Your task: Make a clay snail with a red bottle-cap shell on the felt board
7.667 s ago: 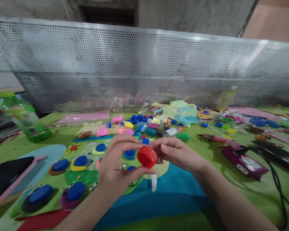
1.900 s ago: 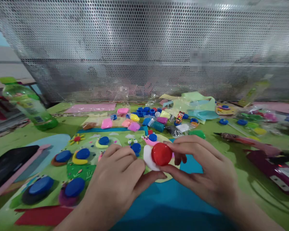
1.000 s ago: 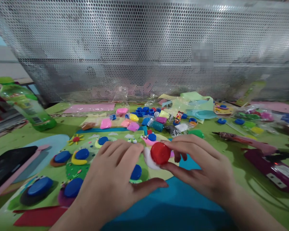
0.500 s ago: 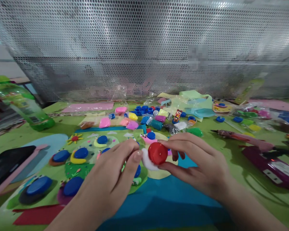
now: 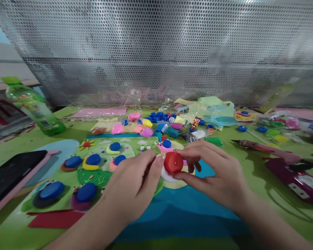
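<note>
Over the green surface (image 5: 247,165), the right hand (image 5: 214,170) grasps a round red plastic cap (image 5: 174,162); the left hand (image 5: 137,184) has moved in to its left edge, grip hidden, probably pressing the white clay-like strip (image 5: 169,176) below.

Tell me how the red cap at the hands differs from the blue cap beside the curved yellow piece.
The red cap is red all over; the blue cap is deep blue.
The red cap is held up by the right hand, while the blue cap sits on the decorated sheet.
The red cap has a white piece below it; the blue cap has a yellow piece.
Both are round.
</note>
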The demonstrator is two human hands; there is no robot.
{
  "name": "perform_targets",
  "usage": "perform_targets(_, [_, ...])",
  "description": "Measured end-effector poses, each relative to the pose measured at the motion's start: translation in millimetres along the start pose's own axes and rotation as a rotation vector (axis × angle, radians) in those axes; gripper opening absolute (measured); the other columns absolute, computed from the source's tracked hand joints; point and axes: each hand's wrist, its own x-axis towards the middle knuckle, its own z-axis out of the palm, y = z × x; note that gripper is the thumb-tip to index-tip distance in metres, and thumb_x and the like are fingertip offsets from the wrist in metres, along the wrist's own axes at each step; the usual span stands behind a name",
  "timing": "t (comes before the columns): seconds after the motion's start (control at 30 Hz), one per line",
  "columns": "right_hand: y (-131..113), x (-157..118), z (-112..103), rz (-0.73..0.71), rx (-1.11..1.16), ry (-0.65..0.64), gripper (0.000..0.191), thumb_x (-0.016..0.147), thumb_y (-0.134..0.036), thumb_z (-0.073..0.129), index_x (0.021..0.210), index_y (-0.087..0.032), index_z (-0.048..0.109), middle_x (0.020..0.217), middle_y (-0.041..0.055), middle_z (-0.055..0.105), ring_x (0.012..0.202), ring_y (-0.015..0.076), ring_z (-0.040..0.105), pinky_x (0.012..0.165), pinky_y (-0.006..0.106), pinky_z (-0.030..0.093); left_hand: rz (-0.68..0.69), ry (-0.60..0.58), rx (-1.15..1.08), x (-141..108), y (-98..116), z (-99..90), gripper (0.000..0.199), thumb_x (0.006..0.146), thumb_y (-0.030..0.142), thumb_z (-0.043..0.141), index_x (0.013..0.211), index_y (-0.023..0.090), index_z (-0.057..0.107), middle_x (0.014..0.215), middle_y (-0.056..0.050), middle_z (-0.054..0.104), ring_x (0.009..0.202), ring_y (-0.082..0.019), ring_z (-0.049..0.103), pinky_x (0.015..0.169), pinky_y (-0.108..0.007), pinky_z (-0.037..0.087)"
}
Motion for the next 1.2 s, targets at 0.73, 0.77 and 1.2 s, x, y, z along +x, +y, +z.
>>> perform_targets(0.73, [-3.1, -1.5, 1.1, -0.143, -0.153, 0.075, 0.021, 0.075, -0.027, 0.064, 0.092, -0.015, 0.058, 0.084, 0.0065, 0.064, 0.080, 0.0156, 0.062, 0.062, 0.024, 0.055, 0.162, 0.084, 0.069, -1.9, -2.3, 0.8, 0.028, 0.089, 0.019, 0.031, 0.062, 0.021, 0.034, 0.049, 0.006, 0.039, 0.039, -0.009, 0.039, 0.042, -0.024, 0.031])
perform_targets(0.77, [-3.3, -1.4, 0.9, -0.143, -0.159, 0.078, 0.021, 0.075, -0.027, 0.064, 0.092, -0.015, 0.058, 0.085, 0.0068, 0.064, 0.079, 0.0154, 0.062, 0.061, 0.024, 0.055, 0.171, 0.101, 0.078, -2.3, -2.8, 0.1, 0.028, 0.089, 0.020, 0.031, 0.061, 0.021, 0.035, 0.049, 0.005, 0.040, 0.041, -0.010, 0.041, 0.042, -0.025, 0.031])
perform_targets(1.2, [-3.7, -3.1, -1.7, -0.152, -0.181, 0.050, 0.022, 0.078, -0.029, 0.061, 0.094, -0.014, 0.058, 0.089, 0.0073, 0.064, 0.078, 0.0137, 0.062, 0.061, 0.022, 0.054, 0.297, 0.150, 0.259, 0.6, -6.5, -3.7, 0.019, 0.086, 0.014, 0.032, 0.074, 0.022, 0.044, 0.061, 0.001, 0.054, 0.054, -0.015, 0.050, 0.050, -0.028, 0.038])
